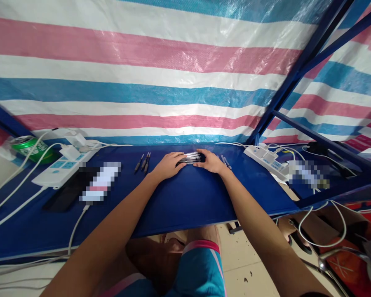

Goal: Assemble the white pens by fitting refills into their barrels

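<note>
A bundle of slim pens (191, 157), clear and silvery with dark parts, lies crosswise on the blue tabletop (188, 198). My left hand (169, 165) grips its left end, with the thumb on the near side and the fingers on the far side. At the other end, my right hand (211, 161) curls round the pens in the same manner. Several dark pens (146, 163) rest left of my left hand. Just beyond my right hand lie a few bluish-grey pens (226, 162), partly hidden by it.
On the left are a white power strip (60, 169) with plugs, a green can (34, 149) and a phone (100, 183) on a cable. Another power strip (267, 161) stands at right beside a blue metal frame post (276, 105). Striped sheeting (160, 90) hangs behind the table.
</note>
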`<state>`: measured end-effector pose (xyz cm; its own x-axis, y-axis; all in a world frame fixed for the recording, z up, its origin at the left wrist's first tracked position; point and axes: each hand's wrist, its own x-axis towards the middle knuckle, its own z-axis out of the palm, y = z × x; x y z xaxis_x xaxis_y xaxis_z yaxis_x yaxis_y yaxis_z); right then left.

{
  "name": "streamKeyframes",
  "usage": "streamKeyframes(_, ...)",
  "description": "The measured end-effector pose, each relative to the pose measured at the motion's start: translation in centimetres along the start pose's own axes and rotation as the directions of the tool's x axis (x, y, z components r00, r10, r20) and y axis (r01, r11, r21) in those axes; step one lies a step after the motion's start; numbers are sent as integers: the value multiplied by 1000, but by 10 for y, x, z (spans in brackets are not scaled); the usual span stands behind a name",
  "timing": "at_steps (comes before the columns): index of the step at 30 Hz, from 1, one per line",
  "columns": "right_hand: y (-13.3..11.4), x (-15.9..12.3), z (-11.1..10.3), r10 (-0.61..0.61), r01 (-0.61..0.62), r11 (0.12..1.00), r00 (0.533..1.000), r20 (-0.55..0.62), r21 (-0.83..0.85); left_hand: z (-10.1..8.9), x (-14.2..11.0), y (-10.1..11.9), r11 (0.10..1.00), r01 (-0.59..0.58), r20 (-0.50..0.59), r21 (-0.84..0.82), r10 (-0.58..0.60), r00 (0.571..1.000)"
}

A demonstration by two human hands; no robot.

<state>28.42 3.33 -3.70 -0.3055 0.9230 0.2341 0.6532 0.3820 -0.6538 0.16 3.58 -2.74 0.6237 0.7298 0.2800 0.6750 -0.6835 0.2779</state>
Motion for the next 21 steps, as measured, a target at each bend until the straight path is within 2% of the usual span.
streamKeyframes(7,-3,-3,3,-54,54,997,999,-3,-54,0,-5,1,998,-30,21,58,28,999)
streamKeyframes(12,-6,-4,1,-53,53,999,998,-39,-1,2,-9,8,995,-34,36,90,31,999)
streamKeyframes(17,-12,-1,-2,156,-126,978,971,-181,165,7,-8,11,995,5,135,97,-18,991)
streamKeyframes(21,-15,3,3,303,-218,901,934,-187,374,9,-8,9,998,6,172,65,-17,985)
